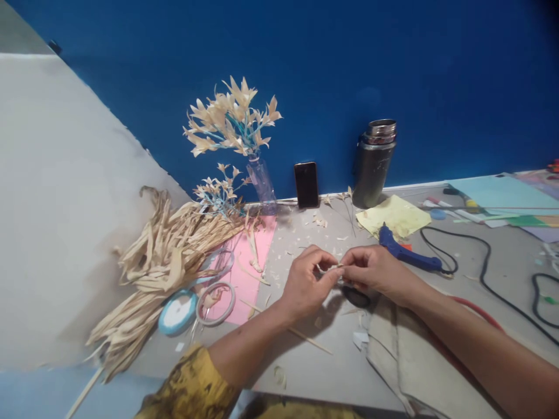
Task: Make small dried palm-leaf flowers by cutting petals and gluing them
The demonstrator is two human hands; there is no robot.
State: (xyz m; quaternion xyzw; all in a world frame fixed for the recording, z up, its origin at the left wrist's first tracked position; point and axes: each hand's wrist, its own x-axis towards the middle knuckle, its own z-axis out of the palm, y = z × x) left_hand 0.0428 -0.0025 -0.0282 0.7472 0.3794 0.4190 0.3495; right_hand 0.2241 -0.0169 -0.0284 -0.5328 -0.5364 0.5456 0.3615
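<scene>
My left hand (310,276) and my right hand (371,269) meet over the middle of the table, fingertips almost touching. Both pinch a small pale strip (335,267) that looks like dried husk; the fingers hide most of it. Under my right hand lies a black rounded object (356,297), partly covered. A blue hot glue gun (408,251) rests just beyond my right hand, beside a yellow paper (395,215). To the left spreads a large bundle of dried husks (170,256). Husk flowers (236,113) on blue stems stand in a clear bottle (262,183).
A dark flask (374,166) and a phone (306,185) stand against the blue wall. Tape rolls (216,304) and a blue ribbon spool (177,312) lie left, near pink paper (251,279). A black cord (484,256) winds across the right side. Husk scraps litter the tabletop.
</scene>
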